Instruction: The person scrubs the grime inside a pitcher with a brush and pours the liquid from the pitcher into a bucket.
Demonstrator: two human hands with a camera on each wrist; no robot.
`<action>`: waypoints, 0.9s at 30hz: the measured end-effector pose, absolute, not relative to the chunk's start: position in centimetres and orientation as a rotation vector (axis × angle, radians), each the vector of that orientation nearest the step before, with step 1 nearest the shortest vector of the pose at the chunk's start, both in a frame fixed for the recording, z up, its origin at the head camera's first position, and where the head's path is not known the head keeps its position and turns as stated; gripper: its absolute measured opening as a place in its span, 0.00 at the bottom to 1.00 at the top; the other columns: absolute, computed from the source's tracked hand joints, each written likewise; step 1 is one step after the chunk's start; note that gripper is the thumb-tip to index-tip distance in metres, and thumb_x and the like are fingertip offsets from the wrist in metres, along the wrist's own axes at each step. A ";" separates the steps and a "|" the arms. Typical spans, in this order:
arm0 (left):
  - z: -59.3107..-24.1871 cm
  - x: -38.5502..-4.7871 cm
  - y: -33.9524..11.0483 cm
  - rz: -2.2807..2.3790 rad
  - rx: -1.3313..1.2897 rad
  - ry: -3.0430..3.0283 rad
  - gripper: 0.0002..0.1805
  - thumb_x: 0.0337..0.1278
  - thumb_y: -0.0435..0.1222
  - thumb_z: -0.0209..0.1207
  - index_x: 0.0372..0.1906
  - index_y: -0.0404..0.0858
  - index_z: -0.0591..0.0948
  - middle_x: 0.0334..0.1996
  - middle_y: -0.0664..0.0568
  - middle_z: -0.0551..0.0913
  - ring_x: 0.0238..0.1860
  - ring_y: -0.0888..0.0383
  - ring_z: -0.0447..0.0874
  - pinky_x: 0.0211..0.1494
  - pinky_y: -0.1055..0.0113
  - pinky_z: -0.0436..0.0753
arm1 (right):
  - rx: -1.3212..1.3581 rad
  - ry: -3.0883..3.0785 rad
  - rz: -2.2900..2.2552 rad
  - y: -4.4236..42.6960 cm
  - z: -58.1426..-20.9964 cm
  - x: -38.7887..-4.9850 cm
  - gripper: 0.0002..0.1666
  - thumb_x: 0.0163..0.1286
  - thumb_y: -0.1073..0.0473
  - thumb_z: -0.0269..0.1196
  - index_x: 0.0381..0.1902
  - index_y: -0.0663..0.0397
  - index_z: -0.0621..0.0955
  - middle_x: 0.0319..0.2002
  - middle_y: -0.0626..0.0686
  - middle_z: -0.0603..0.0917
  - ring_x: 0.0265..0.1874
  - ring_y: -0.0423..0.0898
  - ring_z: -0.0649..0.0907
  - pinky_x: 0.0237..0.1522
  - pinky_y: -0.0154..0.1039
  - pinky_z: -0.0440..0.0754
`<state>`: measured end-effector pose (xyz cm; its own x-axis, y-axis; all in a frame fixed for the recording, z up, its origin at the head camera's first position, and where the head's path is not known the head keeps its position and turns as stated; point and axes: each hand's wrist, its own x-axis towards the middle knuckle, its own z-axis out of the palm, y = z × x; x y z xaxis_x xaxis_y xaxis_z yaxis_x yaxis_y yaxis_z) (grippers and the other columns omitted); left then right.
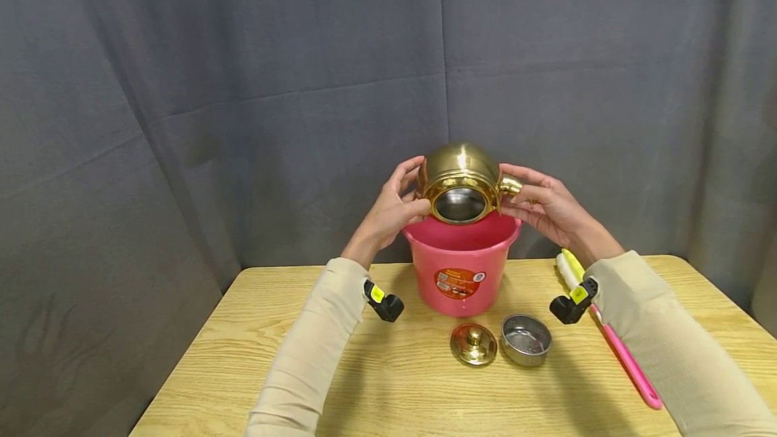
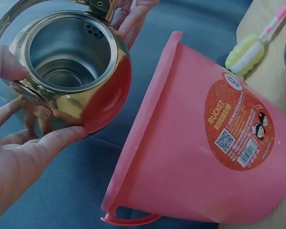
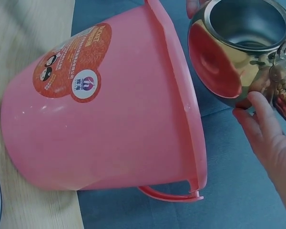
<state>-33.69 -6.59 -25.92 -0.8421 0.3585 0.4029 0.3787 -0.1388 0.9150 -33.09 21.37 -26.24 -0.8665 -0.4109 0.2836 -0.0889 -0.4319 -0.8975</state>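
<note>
A shiny gold teapot [image 1: 459, 159] is held above the pink bucket [image 1: 429, 272], tipped so that its round, lidless mouth faces me. Its steel inside shows in the left wrist view, with small holes in the wall. My left hand [image 1: 388, 213] grips the teapot's left side, thumb near the rim and fingers round the body. On the other side my right hand [image 1: 558, 213] holds it by the spout, fingers against the body. The arched handle [image 2: 9, 19] shows at the upper left of the left wrist view. Part of the bucket's opening is hidden behind the teapot.
On the wooden table [image 1: 273, 349], a gold lid [image 1: 473, 344] with a knob lies before the bucket. Beside it stands a round steel strainer cup [image 1: 525, 340]. A pink-handled sponge brush [image 1: 631, 366] lies under my right forearm. A grey curtain [image 1: 334, 52] hangs behind.
</note>
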 end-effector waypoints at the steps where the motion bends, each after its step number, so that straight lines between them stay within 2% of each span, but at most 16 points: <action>1: -25.9 -33.7 -6.6 -2.184 -0.885 -2.051 0.44 0.45 0.19 0.53 0.72 0.46 0.62 0.68 0.51 0.62 0.55 0.49 0.74 0.43 0.56 0.80 | -0.711 1.543 -2.404 21.4 -26.3 -33.2 0.31 0.66 0.80 0.44 0.58 0.50 0.78 0.52 0.56 0.77 0.45 0.49 0.82 0.48 0.41 0.80; 12: -25.7 -33.6 -6.8 -2.106 -0.948 -2.051 0.46 0.44 0.17 0.54 0.73 0.47 0.61 0.69 0.51 0.62 0.63 0.50 0.69 0.48 0.59 0.80 | -0.777 1.515 -2.433 21.3 -26.4 -33.4 0.33 0.66 0.81 0.43 0.60 0.53 0.77 0.54 0.57 0.74 0.45 0.50 0.82 0.48 0.41 0.80; 27: -25.9 -33.9 -6.8 -2.080 -1.021 -2.008 0.47 0.44 0.15 0.55 0.73 0.45 0.61 0.68 0.51 0.63 0.66 0.51 0.66 0.56 0.57 0.75 | -0.833 1.492 -2.454 21.3 -26.5 -33.4 0.34 0.65 0.82 0.42 0.62 0.55 0.76 0.56 0.58 0.73 0.48 0.51 0.82 0.51 0.44 0.78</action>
<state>-33.85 -6.79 -25.86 -0.7757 0.3843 0.5005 0.4868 -0.1404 0.8622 -33.36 21.35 -26.47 -0.8342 -0.4001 0.3795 -0.1526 -0.4938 -0.8561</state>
